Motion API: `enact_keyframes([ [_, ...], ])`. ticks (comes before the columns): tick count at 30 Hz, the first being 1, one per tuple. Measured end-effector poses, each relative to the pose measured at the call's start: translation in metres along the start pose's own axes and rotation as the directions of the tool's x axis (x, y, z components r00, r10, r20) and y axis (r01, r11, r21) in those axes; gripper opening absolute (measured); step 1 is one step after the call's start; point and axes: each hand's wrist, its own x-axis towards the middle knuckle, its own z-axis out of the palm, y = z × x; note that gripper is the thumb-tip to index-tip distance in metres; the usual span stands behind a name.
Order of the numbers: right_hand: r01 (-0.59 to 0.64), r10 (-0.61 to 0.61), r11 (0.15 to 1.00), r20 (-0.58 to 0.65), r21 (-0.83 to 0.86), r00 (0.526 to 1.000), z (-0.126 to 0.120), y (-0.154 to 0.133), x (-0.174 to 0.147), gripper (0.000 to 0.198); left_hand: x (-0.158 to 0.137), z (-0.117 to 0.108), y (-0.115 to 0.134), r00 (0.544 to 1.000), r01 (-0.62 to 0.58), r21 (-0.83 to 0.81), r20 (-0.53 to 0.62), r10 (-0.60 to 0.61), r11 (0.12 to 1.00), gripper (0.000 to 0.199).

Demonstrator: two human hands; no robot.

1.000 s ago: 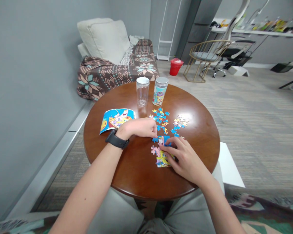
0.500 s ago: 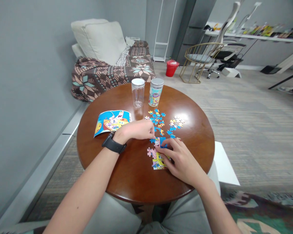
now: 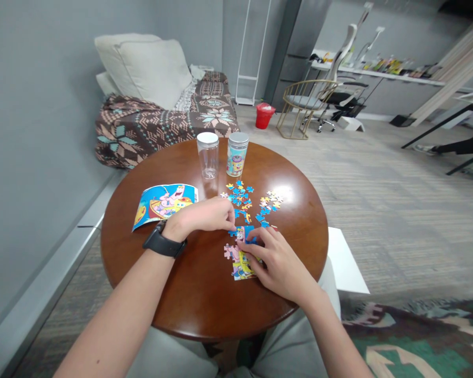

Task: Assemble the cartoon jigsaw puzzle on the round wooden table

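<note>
A partly joined cartoon jigsaw puzzle (image 3: 242, 268) lies on the round wooden table, its right side covered by fingers. My left hand (image 3: 211, 214), with a black watch on the wrist, is closed in a pinch at the puzzle's upper left edge. A blue puzzle piece (image 3: 232, 233) shows right under those fingertips. Over the puzzle rests my right hand (image 3: 278, 260), its fingers bent but apart, touching the joined pieces. Just beyond both hands are loose puzzle pieces (image 3: 240, 195) in one pile and more loose pieces (image 3: 271, 200) to the right.
A curled picture sheet (image 3: 167, 202) lies left of my left hand. At the table's (image 3: 197, 310) far side stand a clear jar (image 3: 208, 160) with a white lid and a printed jar (image 3: 237, 157). Beyond are a covered sofa, a red bin (image 3: 264, 116) and chairs.
The whole view has swung to the right, so the table appears further left. Both hands stay in nearly the same place at the puzzle.
</note>
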Motion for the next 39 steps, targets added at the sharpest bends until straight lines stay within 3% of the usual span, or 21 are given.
enact_keyframes([
  [22,-0.012,0.012,1.000,0.000,0.000,1.000,-0.001,-0.001,0.001,0.026,0.005,0.007,-0.011,1.000,0.015,-0.040,0.003,-0.015,0.999,0.021],
  [39,0.005,-0.005,1.000,-0.017,0.008,1.000,0.000,-0.001,0.001,0.025,0.002,0.003,-0.003,0.999,0.034,-0.031,-0.003,-0.034,0.999,0.025],
])
